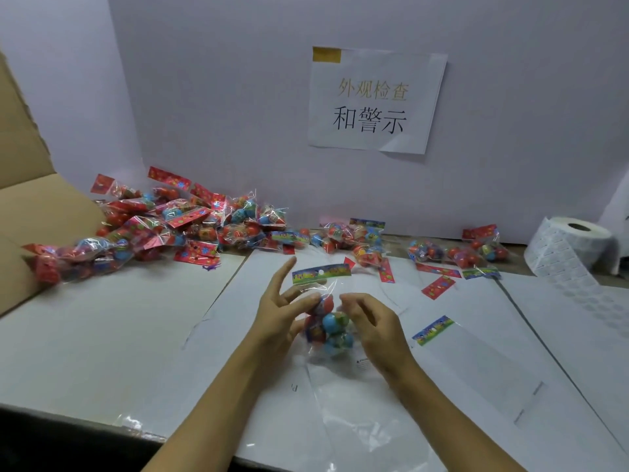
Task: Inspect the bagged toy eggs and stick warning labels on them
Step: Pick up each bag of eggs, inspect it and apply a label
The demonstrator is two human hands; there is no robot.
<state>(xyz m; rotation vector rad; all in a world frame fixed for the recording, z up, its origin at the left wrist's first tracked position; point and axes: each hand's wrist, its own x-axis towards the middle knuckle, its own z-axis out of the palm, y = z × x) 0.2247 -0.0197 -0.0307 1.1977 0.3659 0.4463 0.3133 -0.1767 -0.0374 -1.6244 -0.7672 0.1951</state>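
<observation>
Cellophane, thin and crinkly, makes up the bag of toy eggs held up between both hands just above the middle of the surface. Blue and red eggs are bunched in its lower part, and a green and blue header card stands at the top. A small white printed patch shows near the bag's lower right, too small to read.

The left hand cradles the bag from its left side: thumb and lower fingers press against the eggs while the index finger points up, straight and free. The right hand has its fingers curled at the bag's upper right, seemingly pinching the film just above the eggs.

The bag looks light, and the film is likely slippery and easily creased, so the hard eggs probably roll inside it. Gripping the cluster of eggs through the film, or the stiffer header card, should give the surest hold; a label would likely take best on a flat, taut stretch.

An empty flat bag lies on the surface just right of the hands. More filled bags are heaped along the back wall, and a roll of white labels sits at the far right.
</observation>
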